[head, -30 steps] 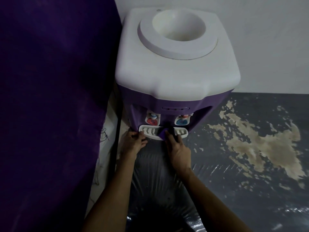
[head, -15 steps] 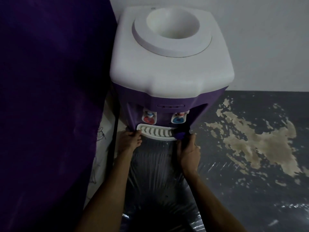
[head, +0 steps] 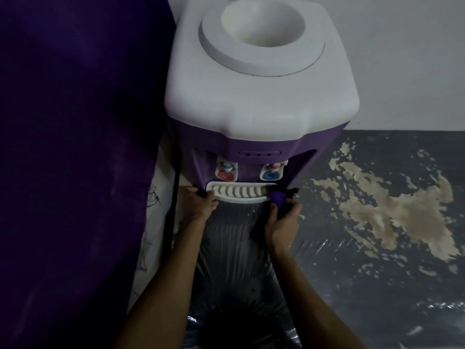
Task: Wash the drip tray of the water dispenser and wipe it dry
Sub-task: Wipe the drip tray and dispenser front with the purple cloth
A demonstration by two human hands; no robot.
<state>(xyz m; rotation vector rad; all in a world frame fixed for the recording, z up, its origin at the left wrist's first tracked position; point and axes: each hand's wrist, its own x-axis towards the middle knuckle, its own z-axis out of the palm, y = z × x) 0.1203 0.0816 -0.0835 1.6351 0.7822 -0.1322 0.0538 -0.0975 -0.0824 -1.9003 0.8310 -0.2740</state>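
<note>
A white slotted drip tray (head: 239, 193) sits in the front of a purple and white water dispenser (head: 259, 96), under its red tap (head: 226, 172) and blue tap (head: 271, 173). My left hand (head: 198, 205) grips the tray's left end, fingers curled under the rim. At the tray's right end my right hand (head: 283, 222) is closed on a purple cloth (head: 278, 199), pressing it against the tray's corner. The cloth hides that corner.
A dark purple curtain (head: 75, 159) fills the left side, close to the dispenser. A black cable (head: 173, 210) runs down between them. The dispenser stands on a surface under shiny plastic film (head: 234, 260). The grey floor (head: 377, 210) at right is patchy and worn.
My right hand has slid with the cloth from the tray's middle to its right end. The left hand stays on the left end. The camera has moved closer.
</note>
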